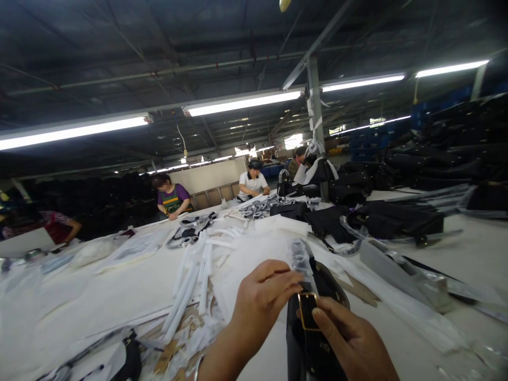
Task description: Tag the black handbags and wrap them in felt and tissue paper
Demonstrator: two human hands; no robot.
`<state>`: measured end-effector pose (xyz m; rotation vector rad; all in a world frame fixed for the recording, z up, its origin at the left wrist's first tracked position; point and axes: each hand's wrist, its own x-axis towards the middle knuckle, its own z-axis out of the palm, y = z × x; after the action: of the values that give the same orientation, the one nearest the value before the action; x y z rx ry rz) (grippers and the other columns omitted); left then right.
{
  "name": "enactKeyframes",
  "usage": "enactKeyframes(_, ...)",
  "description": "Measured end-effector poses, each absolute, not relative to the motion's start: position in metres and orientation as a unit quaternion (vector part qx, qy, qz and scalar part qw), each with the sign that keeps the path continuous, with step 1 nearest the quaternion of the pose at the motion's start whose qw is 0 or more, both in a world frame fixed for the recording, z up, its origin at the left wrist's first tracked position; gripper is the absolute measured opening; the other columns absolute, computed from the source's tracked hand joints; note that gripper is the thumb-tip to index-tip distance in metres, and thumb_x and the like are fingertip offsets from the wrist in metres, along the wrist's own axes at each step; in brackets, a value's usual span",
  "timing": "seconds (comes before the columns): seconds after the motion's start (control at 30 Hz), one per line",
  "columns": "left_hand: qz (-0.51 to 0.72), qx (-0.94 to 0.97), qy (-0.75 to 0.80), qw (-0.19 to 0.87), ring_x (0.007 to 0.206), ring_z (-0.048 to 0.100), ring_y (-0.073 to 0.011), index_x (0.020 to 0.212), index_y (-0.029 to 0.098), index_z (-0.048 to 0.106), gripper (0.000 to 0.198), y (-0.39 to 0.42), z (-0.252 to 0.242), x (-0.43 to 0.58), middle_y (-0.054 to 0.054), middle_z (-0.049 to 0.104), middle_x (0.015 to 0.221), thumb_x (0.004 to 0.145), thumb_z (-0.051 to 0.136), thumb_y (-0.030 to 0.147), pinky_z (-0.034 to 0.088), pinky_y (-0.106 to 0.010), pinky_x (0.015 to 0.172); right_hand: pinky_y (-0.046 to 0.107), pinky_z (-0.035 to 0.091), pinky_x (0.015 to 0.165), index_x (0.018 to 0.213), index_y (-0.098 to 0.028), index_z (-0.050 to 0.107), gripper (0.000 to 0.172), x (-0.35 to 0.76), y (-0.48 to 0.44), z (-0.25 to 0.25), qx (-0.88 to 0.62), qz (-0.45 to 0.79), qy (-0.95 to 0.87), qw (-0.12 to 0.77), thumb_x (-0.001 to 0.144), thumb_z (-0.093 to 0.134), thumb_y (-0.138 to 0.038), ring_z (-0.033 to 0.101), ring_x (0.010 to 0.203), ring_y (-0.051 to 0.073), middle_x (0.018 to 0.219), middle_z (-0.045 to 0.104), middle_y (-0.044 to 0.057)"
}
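A gold rectangular buckle [300, 312] sits on a black strap in front of me, above a black bag [294, 346]. My right hand [351, 333] pinches the buckle's right side between thumb and fingers. My left hand [260, 296] comes in from the left with its fingers pressed together at the strap [300, 255], which is wrapped in clear plastic where it runs away beyond the buckle. The left fingertips are partly hidden behind one another. Both hands are just above the white table [130, 288].
White foam tubes [184, 296] and paper scraps lie left of my hands. A wrapped black strap [129, 352] rests at lower left. Black bags [397, 217] and plastic-covered pieces [400, 270] cover the right side. Several people sit across the table.
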<state>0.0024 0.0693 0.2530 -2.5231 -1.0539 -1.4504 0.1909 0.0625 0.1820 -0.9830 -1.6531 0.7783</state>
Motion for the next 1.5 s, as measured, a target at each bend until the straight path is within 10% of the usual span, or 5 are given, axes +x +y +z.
enactKeyframes(0.23,-0.286,-0.896,-0.258,0.219,0.08,0.065,-0.0157,0.11,0.013,0.065,0.019,0.067,0.278,-0.001,-0.006,0.07,0.095,0.101,0.048,0.017,0.054,-0.028,0.07,0.016,0.057,0.07,0.102,-0.026,0.077,0.033,0.192,0.064,0.177,-0.4,0.308,-0.696,0.51,0.093,0.057,-0.051,0.073,0.078,0.018,0.091,0.077,0.0)
enactKeyframes(0.67,-0.117,-0.934,-0.266,0.207,0.077,0.059,-0.0163,0.102,0.014,0.062,0.019,0.067,0.3,0.003,-0.004,0.065,0.099,0.102,0.043,0.019,0.05,-0.027,0.065,0.015,0.058,0.071,0.098,-0.03,0.075,0.019,0.191,0.057,0.176,-0.346,0.226,-0.726,0.55,0.093,0.061,-0.042,0.075,0.079,0.016,0.092,0.079,-0.002)
enactKeyframes(1.2,-0.202,-0.9,-0.302,0.241,0.07,0.057,-0.0161,0.098,0.018,0.059,0.009,0.039,0.287,0.005,-0.001,0.065,0.091,0.097,0.051,0.016,0.044,-0.028,0.057,0.013,0.058,0.077,0.145,-0.031,0.046,0.062,0.189,0.054,0.175,-0.42,0.29,-0.685,0.52,0.087,0.067,-0.037,0.076,0.084,0.014,0.093,0.079,-0.008)
enactKeyframes(1.5,-0.262,-0.871,-0.322,0.264,0.054,0.06,-0.0144,0.081,0.021,0.058,0.022,0.033,0.225,0.007,0.0,0.066,0.072,0.083,0.045,0.003,0.046,-0.025,0.046,0.022,0.059,0.084,0.138,-0.024,0.058,0.055,0.192,0.057,0.149,-0.399,0.334,-0.693,0.499,0.086,0.067,-0.04,0.074,0.099,0.022,0.111,0.076,0.002)
